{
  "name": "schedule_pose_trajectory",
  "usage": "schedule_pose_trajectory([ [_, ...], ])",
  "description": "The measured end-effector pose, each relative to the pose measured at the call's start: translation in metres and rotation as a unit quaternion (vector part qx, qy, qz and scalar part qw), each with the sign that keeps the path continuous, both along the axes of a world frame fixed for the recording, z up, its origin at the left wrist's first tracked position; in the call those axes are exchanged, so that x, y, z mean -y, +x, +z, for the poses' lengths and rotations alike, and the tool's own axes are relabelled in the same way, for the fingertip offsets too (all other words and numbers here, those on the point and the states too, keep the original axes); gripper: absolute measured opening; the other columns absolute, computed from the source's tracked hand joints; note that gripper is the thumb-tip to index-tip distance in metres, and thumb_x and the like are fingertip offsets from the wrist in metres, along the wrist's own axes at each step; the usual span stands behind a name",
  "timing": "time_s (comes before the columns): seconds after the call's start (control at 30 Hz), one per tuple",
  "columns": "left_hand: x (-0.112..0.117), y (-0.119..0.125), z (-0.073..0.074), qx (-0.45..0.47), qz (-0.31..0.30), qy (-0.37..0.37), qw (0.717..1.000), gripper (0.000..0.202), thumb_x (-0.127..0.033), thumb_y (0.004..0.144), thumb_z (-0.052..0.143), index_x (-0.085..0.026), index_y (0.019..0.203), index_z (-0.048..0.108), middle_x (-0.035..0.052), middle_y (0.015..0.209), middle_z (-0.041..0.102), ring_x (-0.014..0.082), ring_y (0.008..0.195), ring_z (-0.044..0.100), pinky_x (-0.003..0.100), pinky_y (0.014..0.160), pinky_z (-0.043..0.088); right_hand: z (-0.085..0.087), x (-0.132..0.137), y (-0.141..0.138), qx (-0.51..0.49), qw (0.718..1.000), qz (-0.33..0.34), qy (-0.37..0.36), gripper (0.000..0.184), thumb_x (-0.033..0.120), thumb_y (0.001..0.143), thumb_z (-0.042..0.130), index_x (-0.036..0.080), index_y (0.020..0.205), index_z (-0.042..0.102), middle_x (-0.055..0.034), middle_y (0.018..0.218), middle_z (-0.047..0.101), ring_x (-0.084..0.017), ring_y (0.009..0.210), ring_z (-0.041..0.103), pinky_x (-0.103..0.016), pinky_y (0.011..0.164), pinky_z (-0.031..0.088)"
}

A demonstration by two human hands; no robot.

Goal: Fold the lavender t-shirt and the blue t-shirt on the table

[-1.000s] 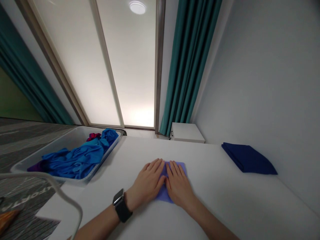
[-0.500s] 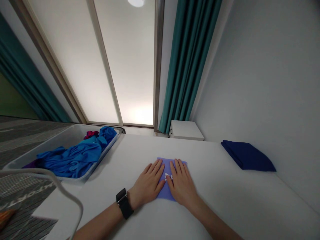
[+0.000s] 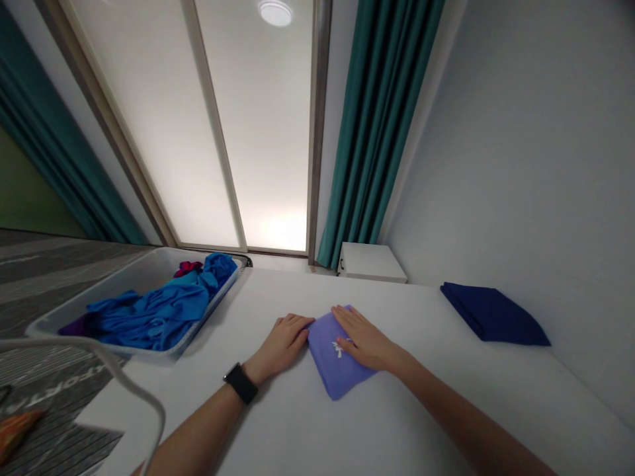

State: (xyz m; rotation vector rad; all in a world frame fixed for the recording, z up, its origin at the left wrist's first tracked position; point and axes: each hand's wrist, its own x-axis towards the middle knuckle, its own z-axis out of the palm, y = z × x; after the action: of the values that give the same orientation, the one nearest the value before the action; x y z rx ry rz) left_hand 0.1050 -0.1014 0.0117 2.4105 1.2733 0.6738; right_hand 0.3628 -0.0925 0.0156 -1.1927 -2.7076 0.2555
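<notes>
A folded purple cloth (image 3: 330,354) with a small white print lies turned at an angle on the white table (image 3: 278,430). My left hand (image 3: 280,340), with a black watch (image 3: 241,383) on the wrist, is at the cloth's left corner, its fingers bent together around the edge with the thumb close by. Flat across the cloth's right half rests my right hand (image 3: 367,340), open, covering part of the print. The cloth's right corner is partly hidden under that hand.
A translucent bin (image 3: 44,328) of crumpled blue, red and purple clothes stands at the left. Folded navy fabric (image 3: 493,312) lies by the right wall. A pale cable (image 3: 133,390) curves across the lower left. Beyond the table stands a white cabinet (image 3: 372,261).
The purple cloth has turned from square to slanted. My left hand has moved off its top to the left corner, fingers now bent; my right hand has rotated leftward over it.
</notes>
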Motion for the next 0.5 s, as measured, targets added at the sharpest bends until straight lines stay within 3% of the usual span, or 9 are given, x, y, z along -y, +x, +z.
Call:
schedule_pose_trajectory([
  [0.17,0.009,0.003,0.012,0.025,-0.009,-0.025,0.999,0.024,-0.024,0.094,0.046,-0.02,0.11,0.064,0.0052,0.104,0.069,0.0201,0.098,0.059,0.034,0.091,0.043,0.0,-0.023,0.006,0.034,0.998,-0.058,0.002,0.056,0.041,0.101,0.024,0.015,0.15,0.028,-0.0087,0.156,0.029,-0.019,0.145,0.02,-0.046,0.119,0.013],
  [0.3,0.017,0.003,0.021,0.032,-0.045,-0.079,0.995,0.024,-0.028,0.095,0.045,-0.02,0.096,0.067,0.003,0.087,0.068,0.0169,0.082,0.06,0.029,0.079,0.046,0.003,-0.022,0.008,0.04,0.993,-0.109,0.013,0.055,0.04,0.101,0.026,0.014,0.149,0.033,-0.0107,0.156,0.029,-0.019,0.145,0.021,-0.044,0.118,0.014],
  [0.4,0.02,0.003,0.023,0.036,-0.065,-0.094,0.993,0.027,-0.031,0.096,0.044,-0.021,0.11,0.065,0.0031,0.089,0.067,0.0159,0.078,0.06,0.028,0.076,0.046,0.005,-0.009,0.005,0.028,0.992,-0.119,0.012,0.055,0.04,0.1,0.026,0.015,0.148,0.034,-0.01,0.156,0.03,-0.018,0.145,0.022,-0.044,0.118,0.014],
  [0.5,0.022,0.003,0.023,0.024,-0.116,-0.07,0.99,0.033,-0.038,0.092,0.054,-0.023,0.121,0.06,0.004,0.094,0.066,0.0175,0.085,0.059,0.03,0.082,0.045,0.003,0.003,0.0,0.022,0.994,-0.11,0.002,0.055,0.043,0.1,0.027,0.017,0.149,0.034,-0.0095,0.155,0.031,-0.018,0.144,0.023,-0.045,0.118,0.015],
])
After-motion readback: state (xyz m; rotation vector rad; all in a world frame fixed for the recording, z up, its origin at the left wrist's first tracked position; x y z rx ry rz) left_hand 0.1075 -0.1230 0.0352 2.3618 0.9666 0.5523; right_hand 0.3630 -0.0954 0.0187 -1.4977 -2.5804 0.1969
